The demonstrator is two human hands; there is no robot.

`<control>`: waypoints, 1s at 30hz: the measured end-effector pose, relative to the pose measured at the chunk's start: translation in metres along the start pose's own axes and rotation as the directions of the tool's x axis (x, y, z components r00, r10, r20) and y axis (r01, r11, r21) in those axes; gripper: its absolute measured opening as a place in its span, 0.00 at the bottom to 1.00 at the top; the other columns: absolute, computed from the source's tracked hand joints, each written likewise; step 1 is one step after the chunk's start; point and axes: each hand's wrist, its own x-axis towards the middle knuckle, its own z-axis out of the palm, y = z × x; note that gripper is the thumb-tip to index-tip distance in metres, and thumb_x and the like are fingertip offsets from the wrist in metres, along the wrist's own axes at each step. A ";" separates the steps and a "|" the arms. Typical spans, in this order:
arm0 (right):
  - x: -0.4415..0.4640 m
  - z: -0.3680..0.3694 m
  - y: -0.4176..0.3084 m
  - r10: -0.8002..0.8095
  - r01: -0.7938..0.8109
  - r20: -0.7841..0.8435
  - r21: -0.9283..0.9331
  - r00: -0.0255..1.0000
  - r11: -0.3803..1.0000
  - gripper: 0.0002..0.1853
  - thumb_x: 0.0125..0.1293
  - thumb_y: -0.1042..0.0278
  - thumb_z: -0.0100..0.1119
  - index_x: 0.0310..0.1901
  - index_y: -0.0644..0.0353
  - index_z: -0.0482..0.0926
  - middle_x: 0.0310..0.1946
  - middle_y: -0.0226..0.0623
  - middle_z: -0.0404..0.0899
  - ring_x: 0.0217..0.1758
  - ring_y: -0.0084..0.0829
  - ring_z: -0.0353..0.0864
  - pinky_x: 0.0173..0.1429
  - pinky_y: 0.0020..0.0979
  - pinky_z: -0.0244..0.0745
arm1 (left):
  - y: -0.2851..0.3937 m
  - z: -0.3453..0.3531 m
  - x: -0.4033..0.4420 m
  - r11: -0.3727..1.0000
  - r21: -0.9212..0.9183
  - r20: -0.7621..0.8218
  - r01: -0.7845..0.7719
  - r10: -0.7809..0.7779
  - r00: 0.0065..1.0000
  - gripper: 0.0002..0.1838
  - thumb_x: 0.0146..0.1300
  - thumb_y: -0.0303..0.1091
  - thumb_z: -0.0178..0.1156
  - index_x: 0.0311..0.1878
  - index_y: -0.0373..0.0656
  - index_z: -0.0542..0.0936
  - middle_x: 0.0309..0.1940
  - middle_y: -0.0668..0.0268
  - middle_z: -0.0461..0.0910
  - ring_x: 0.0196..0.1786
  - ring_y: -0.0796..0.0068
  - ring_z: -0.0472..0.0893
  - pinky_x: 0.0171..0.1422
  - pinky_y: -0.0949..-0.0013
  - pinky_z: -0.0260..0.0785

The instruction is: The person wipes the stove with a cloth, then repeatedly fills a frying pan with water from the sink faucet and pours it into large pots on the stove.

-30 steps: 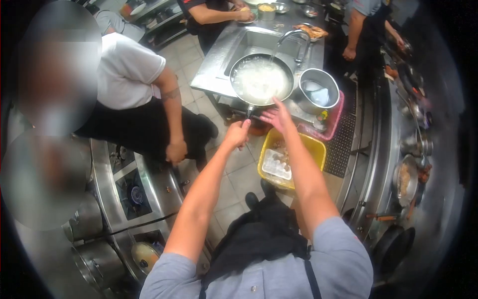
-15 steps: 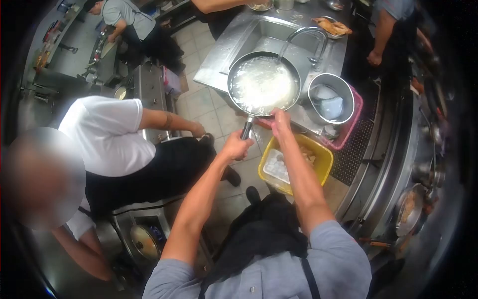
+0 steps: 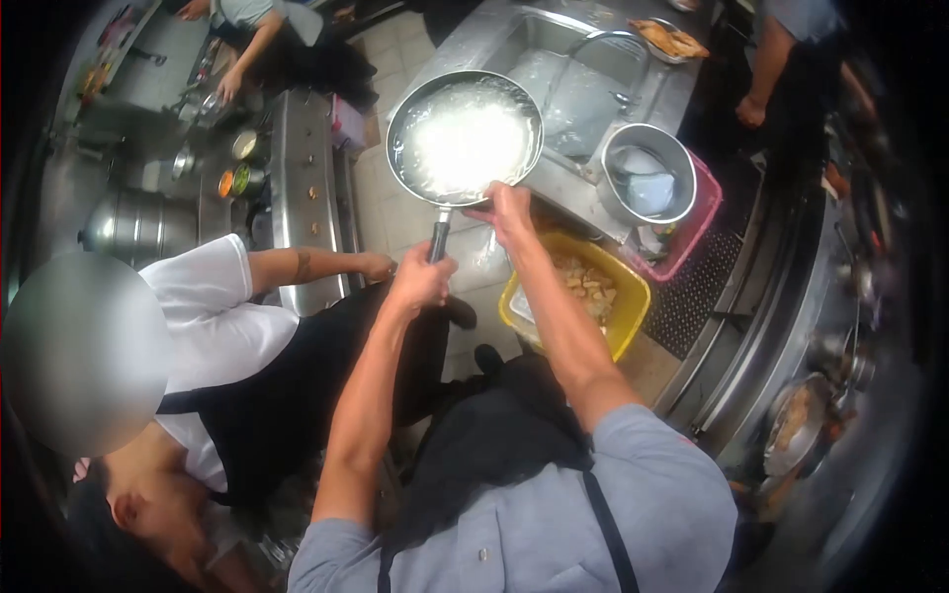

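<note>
My left hand is closed round the black handle of a large pan. Liquid fills the pan, with bright glare on its surface. At the pan's near right rim, my right hand grips the edge, its fingers partly hidden underneath. The pan is held over the floor, just left of the metal sink. A curved faucet stands at the sink. To the right of the sink basin is a metal pot with a pale blue item inside.
Below my right forearm is a yellow bin with food scraps; a pink basket stands beside it. A person in a white shirt is close on my left. Other people stand at the upper left and upper right. A stove counter lies left.
The pan has moved left from over the sink's edge, held in both hands. My right hand, open at first, has closed on the rim. The view has turned, and the person in white has leaned.
</note>
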 end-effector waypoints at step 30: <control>-0.104 0.152 0.081 0.361 -0.150 0.514 -0.406 0.778 0.901 0.20 0.58 0.73 0.48 0.50 0.79 0.70 0.46 0.54 0.76 0.47 0.51 0.80 0.54 0.53 0.79 | -0.045 -0.074 -0.188 0.924 -0.364 -0.484 -0.122 -0.076 0.872 0.05 0.55 0.24 0.58 0.31 0.38 0.70 0.15 0.69 0.69 0.14 0.79 0.72 0.15 0.71 0.63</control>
